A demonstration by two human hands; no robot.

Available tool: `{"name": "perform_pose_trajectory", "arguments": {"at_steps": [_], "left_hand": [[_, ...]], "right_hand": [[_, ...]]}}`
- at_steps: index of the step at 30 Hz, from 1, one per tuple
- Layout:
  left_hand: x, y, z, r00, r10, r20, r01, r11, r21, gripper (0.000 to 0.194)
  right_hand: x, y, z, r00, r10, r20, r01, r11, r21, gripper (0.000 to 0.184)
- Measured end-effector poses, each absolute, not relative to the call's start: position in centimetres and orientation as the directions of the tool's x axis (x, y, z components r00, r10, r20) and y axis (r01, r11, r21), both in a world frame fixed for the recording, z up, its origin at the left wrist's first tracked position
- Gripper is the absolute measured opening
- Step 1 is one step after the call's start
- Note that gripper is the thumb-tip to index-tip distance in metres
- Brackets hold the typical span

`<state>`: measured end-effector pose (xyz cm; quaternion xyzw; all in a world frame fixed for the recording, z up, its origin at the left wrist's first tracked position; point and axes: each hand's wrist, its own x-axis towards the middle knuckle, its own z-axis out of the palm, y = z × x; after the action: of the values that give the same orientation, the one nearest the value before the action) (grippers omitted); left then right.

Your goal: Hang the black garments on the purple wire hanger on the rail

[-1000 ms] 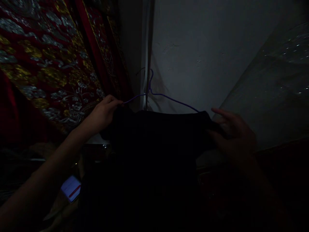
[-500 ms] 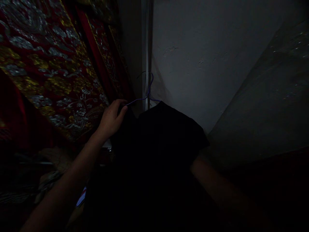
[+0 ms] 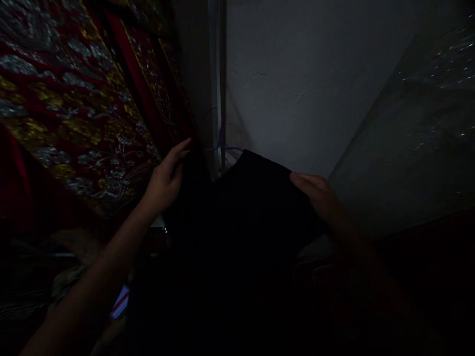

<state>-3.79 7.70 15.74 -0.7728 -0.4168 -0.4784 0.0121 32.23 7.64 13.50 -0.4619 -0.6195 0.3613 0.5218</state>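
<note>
A black short-sleeved top (image 3: 252, 207) hangs on a thin purple wire hanger (image 3: 233, 148), whose hook is up by a narrow vertical metal strip. My left hand (image 3: 165, 180) is at the top's left shoulder, its fingers stretched out and the thumb apart from them. Dark cloth lies beside those fingertips. On the other shoulder, my right hand (image 3: 315, 193) grips the edge of the cloth, with the thumb in front. The lower part of the top is lost in darkness.
Red cloth with silver and gold embroidery (image 3: 74, 109) hangs at the left. Behind the top are the metal strip (image 3: 218, 59) and a pale wall (image 3: 297, 74). Shiny, clear-looking sheeting (image 3: 438, 113) is at the right. A small bluish-white item (image 3: 119, 302) lies low on the left.
My right hand has come out from behind the sleeve and up onto the right shoulder. My left hand has shifted slightly left, its fingers lifted off the hanger wire and spread wider.
</note>
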Motion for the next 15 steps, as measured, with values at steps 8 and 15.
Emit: {"name": "perform_pose_trajectory", "arguments": {"at_steps": [8, 15], "left_hand": [[-0.5, 3.0, 18.3, 0.048, 0.642, 0.765, 0.626, -0.616, 0.478, 0.041], [0.3, -2.3, 16.0, 0.050, 0.983, 0.175, -0.028, -0.174, 0.984, 0.045]], "right_hand": [[30.8, 2.8, 13.6, 0.140, 0.861, 0.489, 0.197, 0.460, -0.866, 0.048], [26.0, -2.9, 13.5, -0.874, 0.384, 0.297, 0.099, 0.740, -0.666, 0.053]]}}
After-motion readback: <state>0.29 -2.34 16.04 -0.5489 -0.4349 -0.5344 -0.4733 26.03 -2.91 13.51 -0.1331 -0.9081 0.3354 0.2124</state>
